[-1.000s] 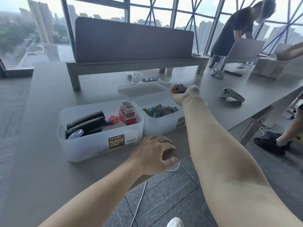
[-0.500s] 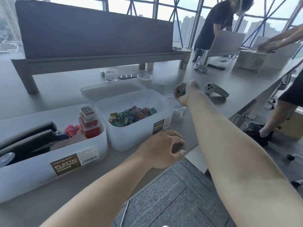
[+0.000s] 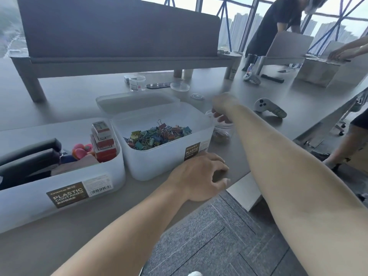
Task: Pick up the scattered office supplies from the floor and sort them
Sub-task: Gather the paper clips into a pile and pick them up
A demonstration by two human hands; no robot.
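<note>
My right hand [image 3: 225,107] is turned palm down over a small clear jar [image 3: 222,134] on the grey table [image 3: 69,96]. Its fingers hang into the jar's mouth, and its palm is hidden. A few small clips lie at the jar's bottom. Just left of the jar, a white plastic container [image 3: 159,162] holds a heap of coloured binder clips [image 3: 159,134]. My left hand [image 3: 199,176] rests at the table's front edge with loosely curled fingers and nothing visible in it. A second white container [image 3: 59,196] at the left holds red boxes [image 3: 103,140], pink items and black staplers [image 3: 27,156].
A container lid [image 3: 135,100], clear cups [image 3: 137,82] and round lids [image 3: 180,86] lie behind the containers. A white controller [image 3: 268,108] sits right of my hand. A grey divider [image 3: 119,28] stands across the back. Other people work at the far right. Grey carpet [image 3: 219,236] lies below.
My right hand, which held a handful of clips palm up, has turned over and dropped onto the clear jar. The view has moved closer to the table. My left hand has stayed at the edge.
</note>
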